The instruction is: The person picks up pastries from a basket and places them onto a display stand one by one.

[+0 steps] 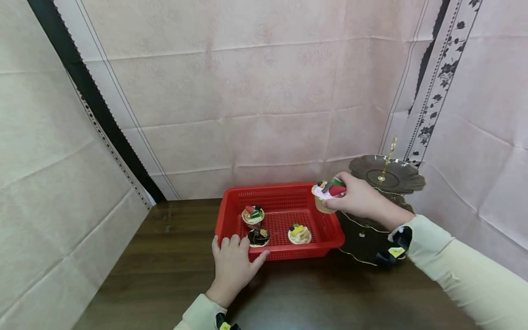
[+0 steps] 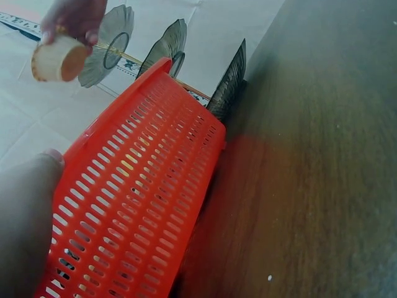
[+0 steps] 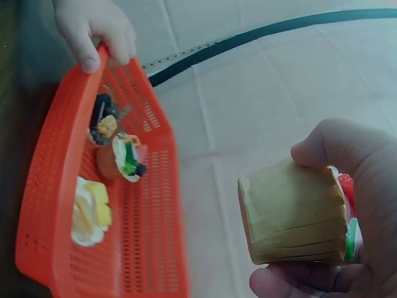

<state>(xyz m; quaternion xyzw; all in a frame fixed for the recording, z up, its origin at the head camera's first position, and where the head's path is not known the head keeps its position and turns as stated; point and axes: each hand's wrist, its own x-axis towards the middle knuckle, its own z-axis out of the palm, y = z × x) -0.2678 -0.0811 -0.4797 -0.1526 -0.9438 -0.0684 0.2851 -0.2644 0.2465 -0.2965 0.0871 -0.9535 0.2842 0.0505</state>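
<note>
My right hand [image 1: 356,197] holds a cupcake [image 3: 291,214] in a tan wrapper above the basket's right end, thumb on one side and fingers on the other. Its pale top [image 1: 327,189] carries red, green and dark pieces. With the thumb outside and the fingers over the rim, my left hand [image 1: 234,263] grips the near left side of the red plastic basket [image 1: 284,253]. Inside the basket are a cupcake with red and green topping [image 1: 253,214], a dark-topped cupcake [image 1: 258,237] by the left fingers, and a cream cupcake with yellow pieces [image 1: 299,233].
To the basket's right stands a tiered dark tray stand [image 1: 373,174] with scalloped plates and a gold handle [image 1: 392,149], partly behind my right forearm. Everything rests on a brown wooden table [image 1: 173,266]. Pale cloth [image 1: 231,114] hangs around the back and sides.
</note>
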